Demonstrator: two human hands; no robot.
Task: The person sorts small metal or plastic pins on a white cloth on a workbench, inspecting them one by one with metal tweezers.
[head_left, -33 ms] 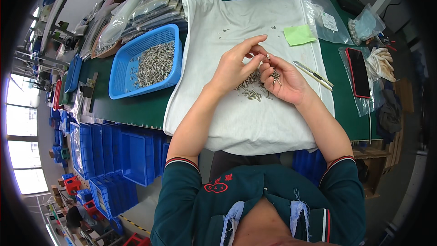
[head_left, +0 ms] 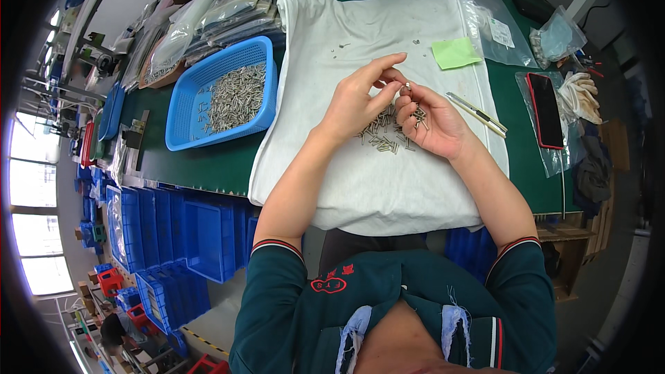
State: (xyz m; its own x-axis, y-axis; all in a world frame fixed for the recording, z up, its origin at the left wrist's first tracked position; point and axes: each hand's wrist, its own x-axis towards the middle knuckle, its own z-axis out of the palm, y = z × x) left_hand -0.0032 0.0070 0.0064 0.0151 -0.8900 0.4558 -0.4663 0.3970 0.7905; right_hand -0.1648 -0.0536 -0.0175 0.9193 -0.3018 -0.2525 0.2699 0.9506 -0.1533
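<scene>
Over the white cloth [head_left: 332,194], both hands meet at one small silvery metal pin [head_left: 407,87]. My right hand [head_left: 443,128] is closed, its thumb and forefinger at the pin, and several more metal pins [head_left: 420,118] stick out from its curled fingers. My left hand [head_left: 353,100] comes in from the left with its index finger raised; its thumb and another finger close at the same pin, partly hiding it. Beneath the hands lies a loose pile of similar pins [head_left: 384,144], partly covered by them. Whether the pins are threaded is too small to tell.
A blue basket [head_left: 181,114] full of metal pins stands left of the cloth. To the right lie a slim metal tool [head_left: 478,115], a phone [head_left: 545,112] and gloves [head_left: 580,97]. A green paper note [head_left: 455,54] rests on the cloth. Bagged stacks [head_left: 239,3] line the back.
</scene>
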